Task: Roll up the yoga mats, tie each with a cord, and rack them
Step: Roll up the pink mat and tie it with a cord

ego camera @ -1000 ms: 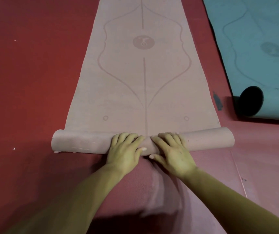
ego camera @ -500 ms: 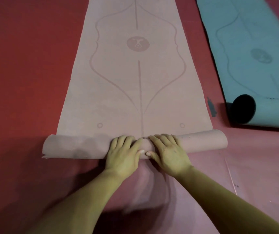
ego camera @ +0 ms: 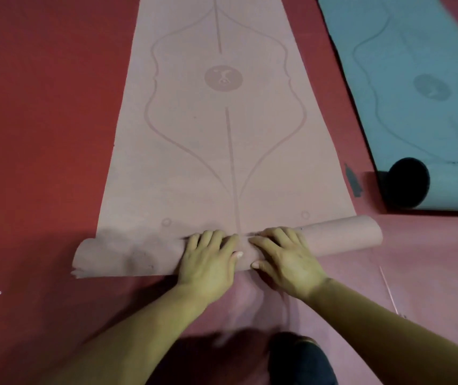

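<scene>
Two mats part-rolled, untied, unracked: left hand and right hand, flat-fingered, press pink mat at its roll; teal mat at 2 o'clock.

Forearms bare; knee in dark trousers

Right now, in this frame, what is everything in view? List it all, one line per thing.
pink yoga mat: one, dusty pink with printed lines, centre of the floor, near end rolled up
teal yoga mat: one, teal, upper right, near end rolled, dark roll end showing
floor: one, red, under both mats
dark mark: one, dark teal, on the floor between the mats
knee: one, dark trousers, bottom edge
left hand: one, rests on the pink roll, left of its middle
right hand: one, rests on the pink roll, right of its middle
</scene>
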Tool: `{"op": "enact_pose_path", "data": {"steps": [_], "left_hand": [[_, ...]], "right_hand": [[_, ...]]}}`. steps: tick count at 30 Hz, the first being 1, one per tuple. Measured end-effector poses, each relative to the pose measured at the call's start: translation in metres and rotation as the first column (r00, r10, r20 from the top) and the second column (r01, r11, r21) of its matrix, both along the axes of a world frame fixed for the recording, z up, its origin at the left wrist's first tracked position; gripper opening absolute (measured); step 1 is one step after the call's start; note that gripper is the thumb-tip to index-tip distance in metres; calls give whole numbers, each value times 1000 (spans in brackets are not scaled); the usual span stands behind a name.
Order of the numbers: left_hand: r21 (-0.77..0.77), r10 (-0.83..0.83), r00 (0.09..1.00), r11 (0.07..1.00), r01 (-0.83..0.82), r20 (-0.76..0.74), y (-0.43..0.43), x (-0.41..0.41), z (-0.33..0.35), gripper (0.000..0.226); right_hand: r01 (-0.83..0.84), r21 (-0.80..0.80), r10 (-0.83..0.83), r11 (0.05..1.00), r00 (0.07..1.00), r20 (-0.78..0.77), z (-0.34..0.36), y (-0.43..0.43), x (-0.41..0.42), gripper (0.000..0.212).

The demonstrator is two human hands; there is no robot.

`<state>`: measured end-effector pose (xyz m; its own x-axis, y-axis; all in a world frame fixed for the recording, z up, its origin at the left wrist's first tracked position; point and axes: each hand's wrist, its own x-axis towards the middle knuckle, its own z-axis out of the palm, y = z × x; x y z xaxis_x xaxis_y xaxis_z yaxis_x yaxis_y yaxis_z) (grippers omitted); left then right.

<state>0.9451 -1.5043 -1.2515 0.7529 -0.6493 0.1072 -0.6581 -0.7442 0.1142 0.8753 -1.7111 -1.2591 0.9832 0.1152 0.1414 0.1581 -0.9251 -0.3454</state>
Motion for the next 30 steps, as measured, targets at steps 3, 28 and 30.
{"op": "enact_pose_path", "data": {"steps": [3, 28, 30], "left_hand": [[7, -84, 995, 996, 84, 58, 3, 3, 4, 52], [-2, -79, 994, 997, 79, 80, -14, 46, 3, 40], [5, -47, 997, 999, 47, 55, -19, 52, 4, 41]], "right_hand": [[-4, -10, 4, 1000, 1000, -5, 1, -3, 8, 55], [3, -50, -5, 999, 999, -37, 7, -14, 59, 62], [11, -20, -12, 1000, 999, -38, 11, -16, 64, 63]]}}
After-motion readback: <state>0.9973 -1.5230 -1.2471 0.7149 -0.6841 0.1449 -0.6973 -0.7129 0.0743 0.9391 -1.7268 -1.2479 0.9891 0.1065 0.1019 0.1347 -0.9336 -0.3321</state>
